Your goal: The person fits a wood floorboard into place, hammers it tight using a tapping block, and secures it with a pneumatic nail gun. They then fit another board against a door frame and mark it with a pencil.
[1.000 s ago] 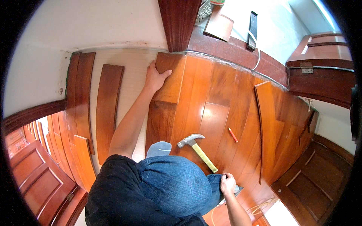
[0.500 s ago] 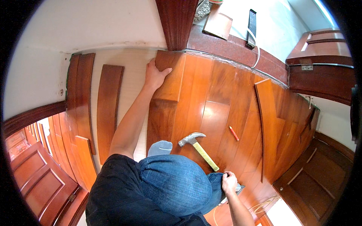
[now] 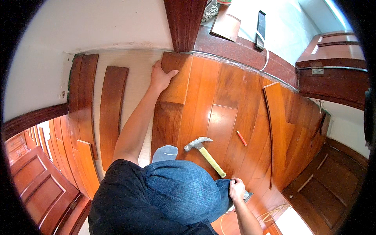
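In the head view, the short plank [image 3: 177,87] lies at the upper centre of the frame. The left hand [image 3: 160,79] is spread over its left edge, thumb on the face. The right hand [image 3: 236,190], lower right of centre, is curled by the trouser leg [image 3: 223,187]; its grip can't be told. The plank looks stiff, light and slick-faced, best held by its long edges.
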`<control>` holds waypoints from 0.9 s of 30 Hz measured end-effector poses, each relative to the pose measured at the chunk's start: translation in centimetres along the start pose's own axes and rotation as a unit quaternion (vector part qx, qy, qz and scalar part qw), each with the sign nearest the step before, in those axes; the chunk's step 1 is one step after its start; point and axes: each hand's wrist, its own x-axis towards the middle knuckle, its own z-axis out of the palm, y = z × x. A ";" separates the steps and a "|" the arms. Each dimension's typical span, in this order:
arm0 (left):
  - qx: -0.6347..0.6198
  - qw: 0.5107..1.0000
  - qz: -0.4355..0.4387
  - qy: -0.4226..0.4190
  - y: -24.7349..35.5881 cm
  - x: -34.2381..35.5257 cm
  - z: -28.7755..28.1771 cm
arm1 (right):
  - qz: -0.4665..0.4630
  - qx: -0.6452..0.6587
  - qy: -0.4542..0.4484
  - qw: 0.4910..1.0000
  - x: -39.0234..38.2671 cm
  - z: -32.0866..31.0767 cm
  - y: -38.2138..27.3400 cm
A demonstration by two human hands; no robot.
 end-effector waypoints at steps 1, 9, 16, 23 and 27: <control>-0.003 1.000 -0.005 0.009 0.0 -0.1 0.1 | -0.002 0.000 0.001 1.000 -0.1 -0.1 -0.2; -0.017 0.999 0.033 -0.012 1.8 -0.4 -0.6 | -0.026 -0.004 0.006 1.000 -0.2 -0.6 -0.4; -0.027 0.999 0.025 -0.015 0.0 0.5 -0.1 | -0.032 0.001 0.032 0.999 0.1 -0.4 0.0; 0.039 0.998 0.047 -0.004 -0.7 0.7 0.6 | -0.012 0.002 0.013 1.000 0.0 -0.3 -0.2; 0.043 0.999 0.005 -0.011 -0.3 0.1 0.7 | -0.002 -0.009 0.006 1.000 -0.1 -0.2 -0.5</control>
